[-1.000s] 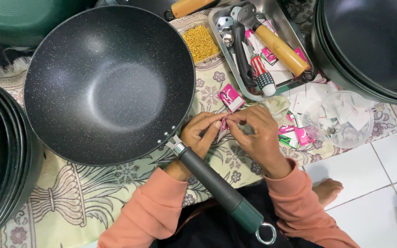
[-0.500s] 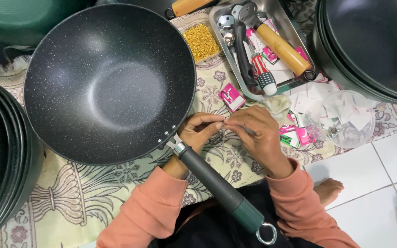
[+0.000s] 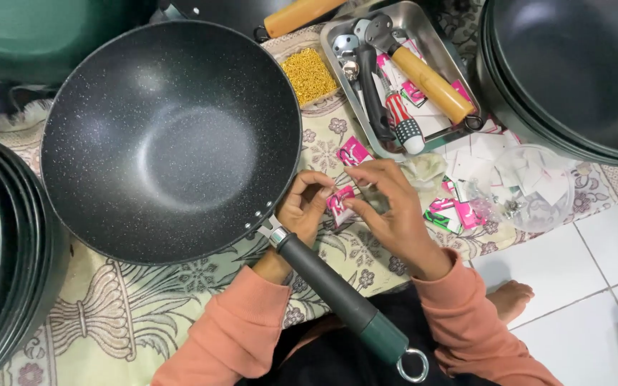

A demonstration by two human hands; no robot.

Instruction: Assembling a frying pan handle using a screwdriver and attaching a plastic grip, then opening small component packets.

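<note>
A dark speckled wok [image 3: 169,139] lies on a patterned cloth [image 3: 116,314], its long dark green handle [image 3: 337,293] pointing toward me. Just right of the handle's root, my left hand [image 3: 303,207] and my right hand [image 3: 391,211] together pinch a small pink and white label [image 3: 339,202]. Another pink label [image 3: 354,151] lies on the cloth just above the hands.
A steel tray [image 3: 434,43] holds a screwdriver, wooden-handled tools and labels. Beside it sits a small tub of yellow bits [image 3: 310,73]. A clear plastic bowl [image 3: 531,187] and loose labels lie right. Stacked dark woks stand at left [image 3: 1,257] and top right [image 3: 574,71].
The hands stay at the same spot by the handle; the fingers have shifted slightly and the pink label shows more between them.
</note>
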